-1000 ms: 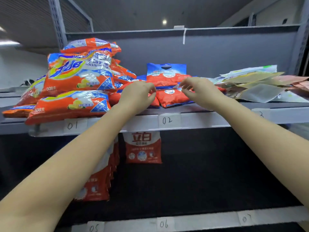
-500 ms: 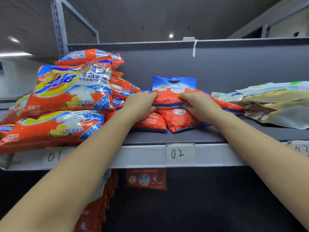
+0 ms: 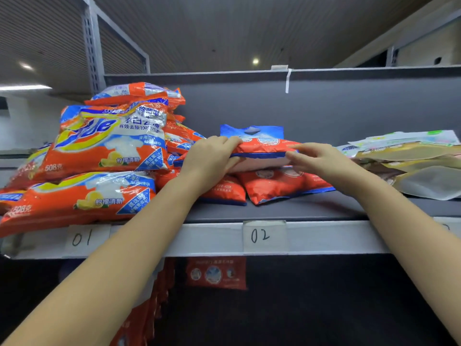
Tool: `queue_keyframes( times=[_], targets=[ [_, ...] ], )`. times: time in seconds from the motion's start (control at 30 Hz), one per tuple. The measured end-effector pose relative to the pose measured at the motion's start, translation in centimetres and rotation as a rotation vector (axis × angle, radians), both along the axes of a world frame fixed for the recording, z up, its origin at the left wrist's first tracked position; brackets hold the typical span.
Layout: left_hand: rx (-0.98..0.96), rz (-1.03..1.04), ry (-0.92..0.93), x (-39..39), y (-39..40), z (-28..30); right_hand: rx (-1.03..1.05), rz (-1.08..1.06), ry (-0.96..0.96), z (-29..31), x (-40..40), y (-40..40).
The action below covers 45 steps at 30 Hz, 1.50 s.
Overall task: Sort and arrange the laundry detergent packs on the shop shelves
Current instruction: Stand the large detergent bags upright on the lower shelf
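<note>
Your left hand (image 3: 212, 161) is clamped on the left end of a small orange-and-blue detergent pack (image 3: 262, 148), fingers curled over its top and thumb beneath. Your right hand (image 3: 321, 163) meets the pack's right end with fingers only slightly bent; whether that grip is closed on it, I cannot tell. The pack is tilted, with a white underside showing, above 2 more small orange packs: one (image 3: 284, 183) lies flat below it, the other (image 3: 224, 191) is partly hidden behind your left wrist. Their print is too blurred to read.

All this sits on the grey metal upper shelf (image 3: 287, 208), over a handwritten white label reading "02" (image 3: 260, 236). A second label reading "01" (image 3: 82, 238) sits further left on the shelf edge.

Above "01" is a pile of large orange plastic detergent bags (image 3: 104, 146) with a yellow-and-blue logo ending in "de". 2 front bags show "508" and the Chinese characters 柠檬清新; more bags are stacked behind and beside them, and their count is unclear.

To the right lies a heap of flat yellowish and pale pouches (image 3: 411, 166), just beside your right hand.

Under the shelf, a red pack with round pictures (image 3: 215, 273) stands in the dark, and more red packs (image 3: 149, 308) show behind your left forearm.
</note>
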<state>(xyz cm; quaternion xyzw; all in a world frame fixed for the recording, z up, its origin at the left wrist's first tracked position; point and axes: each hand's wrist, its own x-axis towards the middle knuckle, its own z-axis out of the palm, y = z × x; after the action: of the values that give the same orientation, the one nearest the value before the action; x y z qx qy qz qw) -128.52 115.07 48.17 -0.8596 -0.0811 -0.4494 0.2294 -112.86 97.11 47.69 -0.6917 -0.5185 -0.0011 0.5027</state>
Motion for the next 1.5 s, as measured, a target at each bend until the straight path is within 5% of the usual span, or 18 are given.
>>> queue_keyframes(
  times=[0.1, 0.17, 0.33, 0.5, 0.73, 1.07, 1.33, 1.5],
  targets=[
    [0.055, -0.052, -0.044, -0.6, -0.8, 0.1, 0.060, 0.103, 0.498, 0.5, -0.4, -1.2],
    [0.076, -0.065, -0.033, -1.0, -1.4, 0.2, 0.020, 0.081, 0.631, 1.3, -0.9, -2.1],
    [0.123, -0.109, -0.049, -2.6, -3.7, 0.0, -0.213, 0.102, 0.670, 1.8, -2.4, -2.9],
    [0.120, -0.175, -0.061, -4.9, -6.4, -1.5, -0.079, 0.289, 0.883, 1.6, -4.8, -3.0],
    [-0.104, -0.263, -0.028, -7.3, -7.4, -5.5, -0.063, 0.241, 0.746, -0.4, -7.3, -4.5],
    [-0.762, -0.285, -0.309, -11.8, -9.9, -8.9, 0.187, 0.280, 0.722, -3.6, -10.8, -8.7],
    [-1.657, -0.740, -0.300, -13.8, -11.8, -10.9, 0.208, 0.345, 0.641, -7.7, -14.4, -14.7],
    [-1.959, -0.851, -0.287, -14.4, -13.2, -14.9, 0.166, 0.347, 0.674, -14.0, -16.0, -17.7]
  ],
)
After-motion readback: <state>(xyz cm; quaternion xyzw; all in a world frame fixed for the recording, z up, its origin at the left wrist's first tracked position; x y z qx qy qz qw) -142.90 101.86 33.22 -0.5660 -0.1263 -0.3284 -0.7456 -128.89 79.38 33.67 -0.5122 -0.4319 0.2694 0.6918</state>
